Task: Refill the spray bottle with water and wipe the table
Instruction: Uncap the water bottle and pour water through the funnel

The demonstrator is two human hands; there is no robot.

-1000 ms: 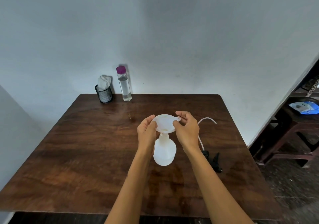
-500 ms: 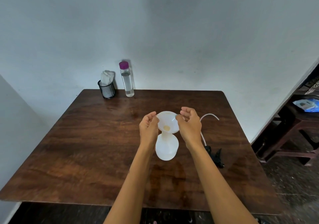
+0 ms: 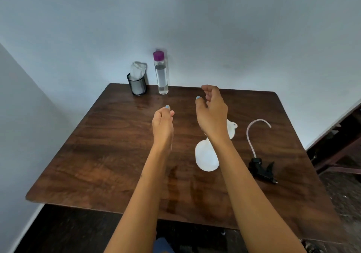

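Nearest us, two bare forearms stretch out over the wooden tabletop (image 3: 97,155). Just under the right forearm stands the white spray bottle (image 3: 207,158), with a white funnel (image 3: 231,129) peeking out behind the wrist, apparently seated in the neck, though the arm hides the join. To the right lies the black trigger head (image 3: 262,169), unscrewed and laid aside, its curved dip tube (image 3: 256,128) arcing across the wood; that leaves the bottle mouth free for pouring, I'd say.

Further out, the left hand (image 3: 163,124) hovers loosely curled and holds nothing. The right hand (image 3: 212,110) is spread, fingers bent, also empty and raised above the funnel.

At the far edge against the wall stands the clear water bottle (image 3: 161,75), purple cap on, upright. Just beside it, a black mesh cup (image 3: 137,85) holds a white cloth (image 3: 137,70), likely the wipe for later. Nothing lies between the hands and that water bottle; the path looks clear.
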